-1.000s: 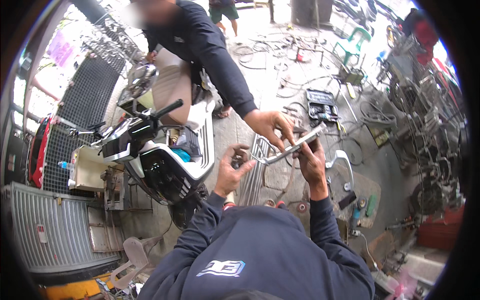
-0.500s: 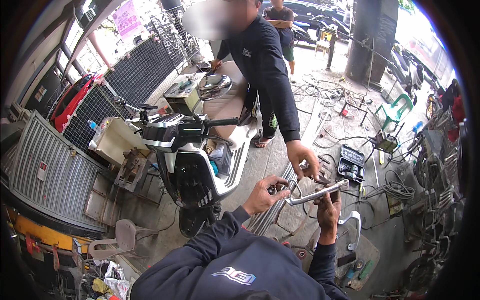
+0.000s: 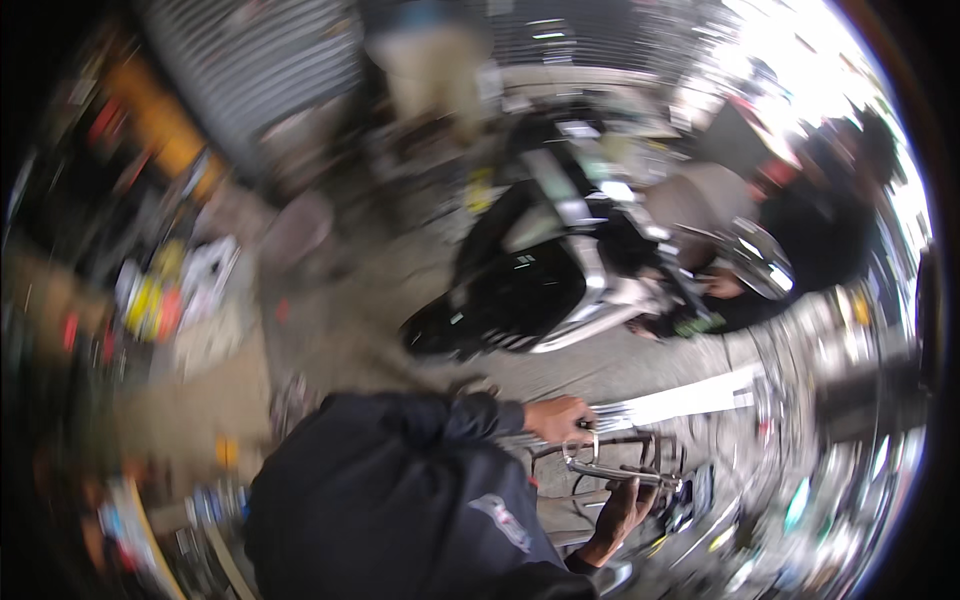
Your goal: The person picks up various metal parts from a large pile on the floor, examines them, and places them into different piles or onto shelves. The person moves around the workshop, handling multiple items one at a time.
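Between two hands, one metal bracket.

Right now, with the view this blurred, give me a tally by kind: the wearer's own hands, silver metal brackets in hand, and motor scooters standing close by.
Left hand and right hand: 2
Silver metal bracket: 1
Motor scooter: 1
Total: 4

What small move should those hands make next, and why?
Perhaps the left hand should steady the bar by its left end: the right hand holds it toward the other end, and the left is close by, though blur hides whether it touches.
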Demonstrator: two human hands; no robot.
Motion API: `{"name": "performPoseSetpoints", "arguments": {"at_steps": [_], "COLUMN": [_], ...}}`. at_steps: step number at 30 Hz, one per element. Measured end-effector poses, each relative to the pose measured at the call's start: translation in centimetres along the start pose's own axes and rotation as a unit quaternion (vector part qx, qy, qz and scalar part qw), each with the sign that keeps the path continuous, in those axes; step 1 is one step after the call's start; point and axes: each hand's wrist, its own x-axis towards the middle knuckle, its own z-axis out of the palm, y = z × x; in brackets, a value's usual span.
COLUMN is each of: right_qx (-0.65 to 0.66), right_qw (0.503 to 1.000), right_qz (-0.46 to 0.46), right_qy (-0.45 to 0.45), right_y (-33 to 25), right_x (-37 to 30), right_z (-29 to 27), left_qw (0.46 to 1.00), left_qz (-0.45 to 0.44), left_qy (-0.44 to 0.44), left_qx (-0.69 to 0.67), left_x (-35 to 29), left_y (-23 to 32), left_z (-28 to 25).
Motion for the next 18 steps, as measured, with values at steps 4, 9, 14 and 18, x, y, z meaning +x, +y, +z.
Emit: {"name": "performPoseSetpoints", "arguments": {"at_steps": [4, 9, 14, 18], "right_qx": [-0.017, -0.06, 0.015, 0.04], "right_qw": [0.992, 0.932, 0.83, 0.773], "right_qz": [0.065, 0.182, 0.262, 0.274], "right_qy": [-0.109, -0.308, -0.493, -0.571], "right_y": [0.6, 1.8, 4.4, 5.2], "right_x": [1.5, 2.6, -0.6, -5.2], "right_z": [2.1, 6.9, 16.4, 23.3], "left_qw": [0.989, 0.857, 0.694, 0.604], "left_qz": [-0.063, -0.124, -0.134, -0.084], "left_qy": [0.095, 0.253, 0.48, 0.607], "left_qx": [-0.099, -0.432, -0.519, -0.51], "left_x": [-5.8, -16.1, -26.1, -32.7], "left_y": [-1.8, -1.3, 0.9, 2.3], "left_z": [0.4, 5.2, 8.6, 10.3]}}
